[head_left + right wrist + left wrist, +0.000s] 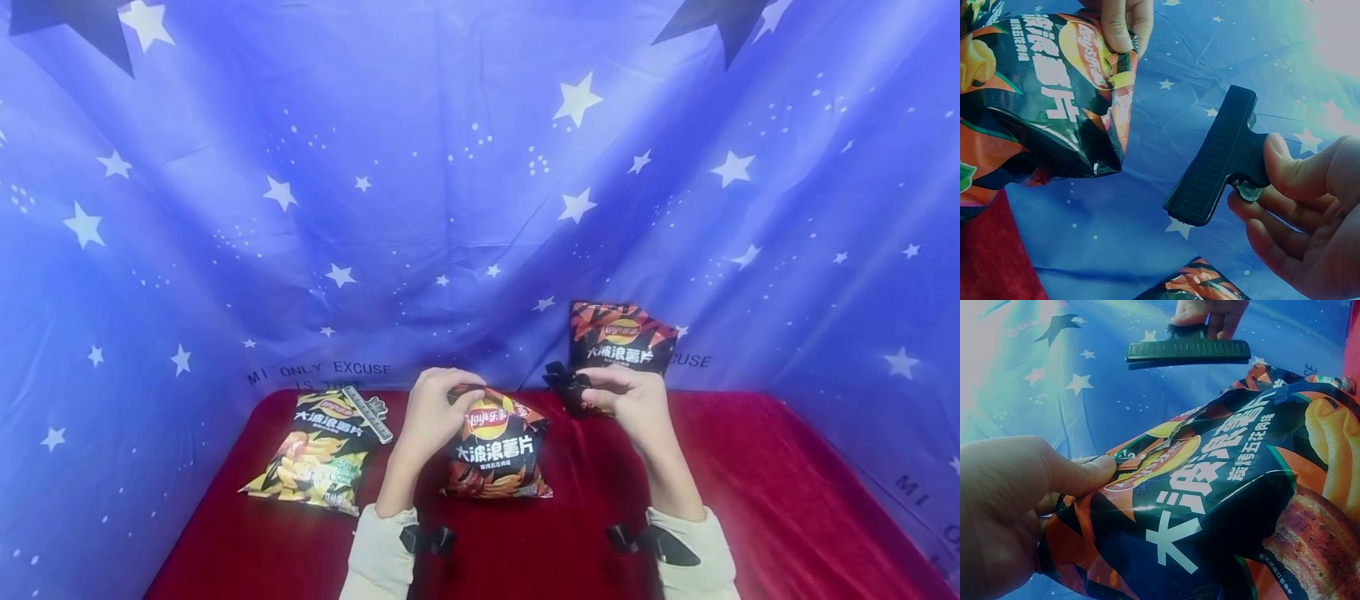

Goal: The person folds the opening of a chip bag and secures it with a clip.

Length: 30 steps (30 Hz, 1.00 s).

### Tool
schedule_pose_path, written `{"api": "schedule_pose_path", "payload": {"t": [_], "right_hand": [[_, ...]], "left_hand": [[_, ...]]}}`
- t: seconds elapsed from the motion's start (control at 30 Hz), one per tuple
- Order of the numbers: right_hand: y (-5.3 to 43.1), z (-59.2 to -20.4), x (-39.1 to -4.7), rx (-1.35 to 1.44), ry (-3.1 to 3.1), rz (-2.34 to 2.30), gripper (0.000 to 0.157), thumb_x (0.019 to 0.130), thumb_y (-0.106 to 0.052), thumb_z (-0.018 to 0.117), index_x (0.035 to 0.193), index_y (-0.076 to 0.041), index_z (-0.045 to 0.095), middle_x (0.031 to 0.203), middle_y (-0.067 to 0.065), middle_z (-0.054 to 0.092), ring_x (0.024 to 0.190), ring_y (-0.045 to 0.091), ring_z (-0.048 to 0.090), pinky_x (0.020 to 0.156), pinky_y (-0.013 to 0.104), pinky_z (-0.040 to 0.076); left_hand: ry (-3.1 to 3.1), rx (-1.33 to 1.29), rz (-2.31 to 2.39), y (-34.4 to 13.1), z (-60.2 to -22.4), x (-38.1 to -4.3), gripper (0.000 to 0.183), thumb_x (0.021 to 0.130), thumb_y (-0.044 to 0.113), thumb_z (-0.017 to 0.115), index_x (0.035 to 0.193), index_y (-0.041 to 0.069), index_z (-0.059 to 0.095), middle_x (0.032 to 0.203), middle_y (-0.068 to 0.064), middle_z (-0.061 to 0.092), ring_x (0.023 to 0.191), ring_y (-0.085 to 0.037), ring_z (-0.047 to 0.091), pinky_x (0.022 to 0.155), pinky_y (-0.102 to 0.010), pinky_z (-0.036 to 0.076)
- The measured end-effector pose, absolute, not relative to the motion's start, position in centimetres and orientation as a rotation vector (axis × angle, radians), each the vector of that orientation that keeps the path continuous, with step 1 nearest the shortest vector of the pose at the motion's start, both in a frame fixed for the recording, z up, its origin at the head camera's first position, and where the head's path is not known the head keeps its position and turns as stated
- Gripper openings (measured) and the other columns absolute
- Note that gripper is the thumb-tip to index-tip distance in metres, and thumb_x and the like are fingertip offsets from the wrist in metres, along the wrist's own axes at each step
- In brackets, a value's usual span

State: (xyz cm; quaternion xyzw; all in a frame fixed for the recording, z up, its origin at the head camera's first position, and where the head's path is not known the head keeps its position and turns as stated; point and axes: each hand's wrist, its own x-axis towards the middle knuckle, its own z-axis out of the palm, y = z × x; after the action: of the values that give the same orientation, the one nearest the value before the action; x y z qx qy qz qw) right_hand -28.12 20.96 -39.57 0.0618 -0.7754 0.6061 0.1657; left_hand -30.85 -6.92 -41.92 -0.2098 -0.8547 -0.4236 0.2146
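Starry blue fabric (465, 217) hangs behind a red cloth (750, 475).

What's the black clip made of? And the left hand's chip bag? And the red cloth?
The black clip looks like hard, dull plastic with moulded ridges. The chip bag in the left hand seems thin, shiny plastic or foil: it creases and glints. The red cloth may be velvet: its soft sheen varies.

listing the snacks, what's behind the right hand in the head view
A red-and-black chip bag, its logo and white lettering visible. The right hand and black clip cover much of its lower front.
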Motion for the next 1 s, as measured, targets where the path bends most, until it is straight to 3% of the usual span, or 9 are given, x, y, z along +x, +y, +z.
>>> {"api": "schedule_pose_path", "payload": {"t": [0.37,0.57,0.8,1.0], "right_hand": [[19.8,-39.8,-28.3,0.107,-2.160,1.814,0.033,0.078,0.016,0.074,0.111,0.015,0.071,0.082,-0.010,0.070,0.062,0.011,0.072,0.064,0.033,0.063],[19.3,-40.2,-28.5,0.140,-2.143,1.806,0.030,0.076,0.018,0.075,0.106,0.014,0.073,0.085,0.000,0.074,0.065,0.006,0.070,0.063,0.029,0.062],[18.8,-40.7,-28.8,0.174,-2.162,1.701,0.027,0.073,0.014,0.080,0.099,0.009,0.077,0.087,0.021,0.075,0.075,0.003,0.060,0.060,0.020,0.057],[18.1,-40.9,-28.7,0.215,-2.183,1.648,0.026,0.073,0.011,0.082,0.098,0.005,0.079,0.090,0.026,0.075,0.074,0.002,0.061,0.061,0.018,0.050]], "left_hand": [[-2.356,-0.602,-1.142,-6.8,-41.8,-30.7,0.012,0.085,0.013,0.082,0.096,0.015,0.081,0.092,0.000,0.079,0.105,-0.028,0.067,0.103,-0.050,0.048],[-2.379,-0.589,-1.151,-6.6,-41.6,-30.6,0.011,0.085,0.013,0.081,0.096,0.016,0.081,0.094,0.000,0.080,0.105,-0.028,0.067,0.103,-0.049,0.047],[-2.381,-0.598,-1.141,-6.5,-41.5,-30.5,0.011,0.086,0.013,0.081,0.096,0.016,0.081,0.095,0.001,0.080,0.104,-0.026,0.068,0.103,-0.048,0.047],[-2.377,-0.614,-1.136,-6.4,-41.6,-30.5,0.011,0.086,0.013,0.081,0.096,0.016,0.081,0.094,0.001,0.080,0.102,-0.025,0.069,0.104,-0.048,0.047]]}}
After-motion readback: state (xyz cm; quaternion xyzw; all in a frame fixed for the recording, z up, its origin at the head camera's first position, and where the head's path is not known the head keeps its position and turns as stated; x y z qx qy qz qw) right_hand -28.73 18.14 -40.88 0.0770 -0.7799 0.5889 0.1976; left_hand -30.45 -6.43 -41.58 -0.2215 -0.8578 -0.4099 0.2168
